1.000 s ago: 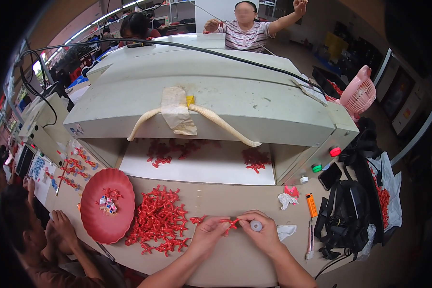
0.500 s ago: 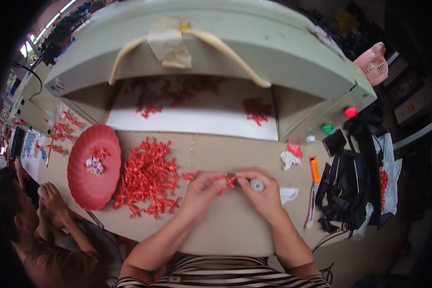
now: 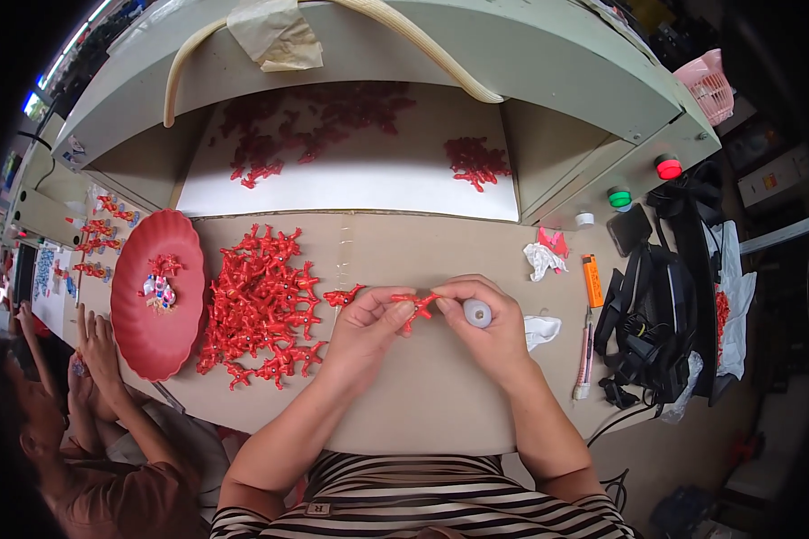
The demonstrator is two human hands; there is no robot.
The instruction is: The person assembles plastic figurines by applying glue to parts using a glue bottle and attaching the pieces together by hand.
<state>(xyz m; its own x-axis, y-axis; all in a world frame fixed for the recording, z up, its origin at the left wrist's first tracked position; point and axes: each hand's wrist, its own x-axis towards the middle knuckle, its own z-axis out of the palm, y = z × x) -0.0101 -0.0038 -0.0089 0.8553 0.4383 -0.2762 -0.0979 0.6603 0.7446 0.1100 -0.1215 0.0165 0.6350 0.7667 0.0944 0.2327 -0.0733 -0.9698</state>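
Between my hands is a small glossy red plastic figure (image 3: 415,308) with stubby limbs. My left hand (image 3: 368,328) is closed, pinching its left end between thumb and fingers. The fingertips of my right hand (image 3: 499,337) meet the figure's right end. That hand is also closed around a whitish bottle (image 3: 477,313), whose round end faces up; the rest is hidden in the palm. Just left of my left hand lies a single red figure (image 3: 343,296). Beyond it is a large heap of similar red figures (image 3: 256,310).
A red scalloped dish (image 3: 159,337) with a few pieces stands left of the heap. Ahead, a grey machine (image 3: 395,54) has more red figures (image 3: 478,163) on its white bed. An orange box (image 3: 592,280), crumpled tissue (image 3: 542,260) and black straps (image 3: 643,350) lie right. A co-worker (image 3: 108,476) sits left.
The whole view has shifted, with the machine and table higher in the picture. Both my hands still hold the red figure, its tilt slightly different. The co-worker's hand has risen with fingers extended.
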